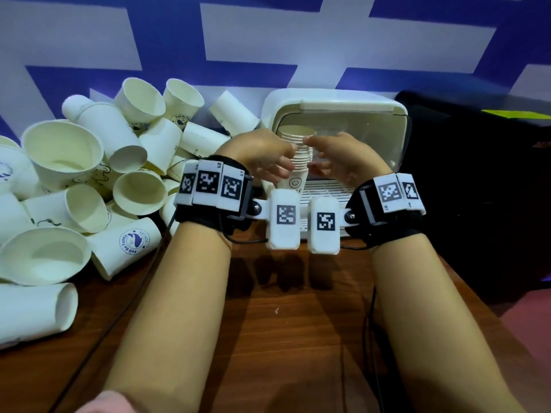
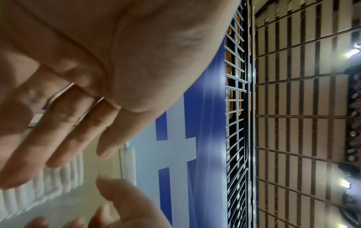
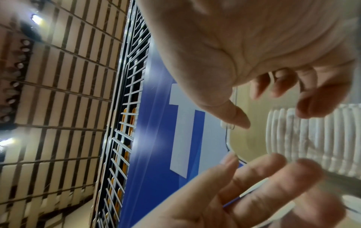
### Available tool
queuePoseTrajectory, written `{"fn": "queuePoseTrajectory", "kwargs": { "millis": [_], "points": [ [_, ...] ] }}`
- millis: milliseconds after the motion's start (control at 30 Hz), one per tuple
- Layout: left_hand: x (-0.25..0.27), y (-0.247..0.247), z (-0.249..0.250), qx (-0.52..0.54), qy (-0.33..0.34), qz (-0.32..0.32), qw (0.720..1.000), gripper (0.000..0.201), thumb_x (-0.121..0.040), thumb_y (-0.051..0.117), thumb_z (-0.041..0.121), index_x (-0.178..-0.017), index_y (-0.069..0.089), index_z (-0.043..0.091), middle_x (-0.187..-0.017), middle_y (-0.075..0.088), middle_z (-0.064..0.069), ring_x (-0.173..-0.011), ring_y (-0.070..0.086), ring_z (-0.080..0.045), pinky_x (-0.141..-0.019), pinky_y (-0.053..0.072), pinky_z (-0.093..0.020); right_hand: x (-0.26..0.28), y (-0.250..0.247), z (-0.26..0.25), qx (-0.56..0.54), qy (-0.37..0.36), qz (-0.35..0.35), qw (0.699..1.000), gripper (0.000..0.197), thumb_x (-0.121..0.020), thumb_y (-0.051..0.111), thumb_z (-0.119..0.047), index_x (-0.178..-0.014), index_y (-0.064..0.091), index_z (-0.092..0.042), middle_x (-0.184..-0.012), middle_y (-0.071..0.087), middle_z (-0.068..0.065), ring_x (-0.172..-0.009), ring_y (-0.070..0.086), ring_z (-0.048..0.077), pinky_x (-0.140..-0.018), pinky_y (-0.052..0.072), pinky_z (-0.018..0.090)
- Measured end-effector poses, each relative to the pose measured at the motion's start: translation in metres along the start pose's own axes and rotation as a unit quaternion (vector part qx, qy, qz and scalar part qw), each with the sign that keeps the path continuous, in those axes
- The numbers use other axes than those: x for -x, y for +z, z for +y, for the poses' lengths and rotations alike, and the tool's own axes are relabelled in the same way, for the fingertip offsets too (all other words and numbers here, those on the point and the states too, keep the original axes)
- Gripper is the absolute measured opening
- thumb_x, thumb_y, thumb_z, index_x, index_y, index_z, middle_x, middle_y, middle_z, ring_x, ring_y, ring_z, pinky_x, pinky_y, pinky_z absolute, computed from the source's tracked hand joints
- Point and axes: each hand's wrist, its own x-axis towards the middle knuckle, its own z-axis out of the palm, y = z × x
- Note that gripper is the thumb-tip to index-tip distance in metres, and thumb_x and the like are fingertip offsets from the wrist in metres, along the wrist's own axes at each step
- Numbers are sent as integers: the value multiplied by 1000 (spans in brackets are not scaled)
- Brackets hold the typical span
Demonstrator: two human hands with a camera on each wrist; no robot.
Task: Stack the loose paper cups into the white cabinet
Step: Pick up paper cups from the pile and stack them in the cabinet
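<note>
A tall stack of nested paper cups (image 1: 299,158) stands upright at the mouth of the white cabinet (image 1: 343,98); its bottom cup shows a smiley face. My left hand (image 1: 290,160) is on the stack's left side and my right hand (image 1: 320,158) on its right. Both have loose, fairly straight fingers at the cup rims. In the left wrist view my left hand (image 2: 68,123) lies over the ribbed rims of the stack (image 2: 48,185). The right wrist view shows my right hand (image 3: 254,77) with its thumb a little apart from the stack (image 3: 312,138). A heap of loose cups (image 1: 104,174) lies to the left.
The cabinet's door is raised, and a slatted white rack (image 1: 328,192) forms its floor. The brown wooden table (image 1: 283,323) stretches towards me. A black object (image 1: 477,174) stands right of the cabinet. A blue and white wall (image 1: 268,40) backs everything.
</note>
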Motion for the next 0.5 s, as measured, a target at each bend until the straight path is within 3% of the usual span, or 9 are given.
{"fn": "queuePoseTrajectory", "kwargs": {
  "millis": [100, 200, 233, 300, 367, 500],
  "points": [
    [8, -14, 1, -27, 23, 19, 999, 22, -100, 48, 26, -98, 61, 8, -83, 68, -6, -68, 62, -14, -76, 54, -27, 2, 4, -8, 12, -29, 31, 999, 40, -92, 60, -14, -125, 39, -5, -90, 47, 5, -75, 54, 17, -64, 51, 26],
    [12, -32, -1, -71, 45, 74, 994, 24, -100, 48, 28, -93, 61, 9, -82, 68, -5, -67, 60, -13, -74, 53, -26, 14, 11, -16, 17, -65, -6, 998, 10, -95, 56, -12, -97, 49, -6, -76, 46, 4, -63, 51, 15, -60, 48, 25],
    [11, -37, -3, -90, 53, 90, 990, 23, -99, 49, 28, -96, 62, 8, -83, 67, -5, -69, 61, -14, -73, 52, -25, 18, 14, -18, 13, -80, -18, 997, 11, -96, 55, -11, -86, 50, -8, -71, 45, 3, -60, 50, 15, -60, 46, 24],
    [13, -42, -8, -133, 70, 115, 982, 23, -98, 51, 28, -101, 63, 9, -90, 68, -5, -81, 63, -17, -77, 53, -28, 25, 24, -20, 5, -106, -42, 993, 21, -97, 53, -10, -76, 47, -11, -66, 44, 3, -57, 50, 15, -58, 45, 24],
    [11, -45, -17, -188, 85, 126, 970, 23, -95, 55, 30, -106, 65, 12, -101, 67, -7, -99, 63, -22, -89, 52, -35, 29, 35, -19, 4, -122, -67, 990, 26, -97, 53, -9, -72, 47, -11, -64, 47, 4, -57, 51, 16, -59, 47, 25],
    [1, -48, -36, -317, 68, 133, 937, 28, -92, 58, 37, -113, 67, 22, -129, 55, -12, -121, 49, -28, -102, 39, -34, 31, 57, -10, 36, -103, -111, 988, 25, -97, 51, -7, -73, 52, -10, -67, 52, 5, -61, 50, 16, -64, 46, 26]
  ]
}}
